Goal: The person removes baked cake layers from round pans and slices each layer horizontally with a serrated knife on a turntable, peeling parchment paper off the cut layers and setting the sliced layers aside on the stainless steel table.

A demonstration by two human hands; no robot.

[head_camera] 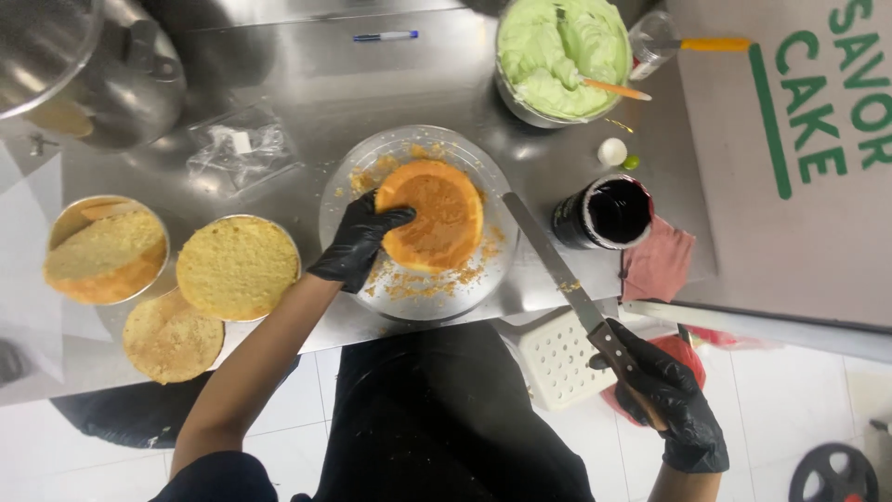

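Head view: the left hand (358,242), gloved in black, presses its fingers on the near-left edge of an orange-brown cake (435,216) that lies on a clear turntable (483,279) strewn with crumbs. The right hand (671,400), also gloved, is clenched round the handle of a long knife (557,270), whose blade points up toward the cake's right side but stays apart from it. Left of the left hand lie 3 pale sponge rounds (237,268). Beyond the cake stands a bowl (562,56) of green cream; right of it, a dark jar (606,212).

The step looks like trimming or levelling the cake. Cutting would call for a level blade and a firm steadying hand.
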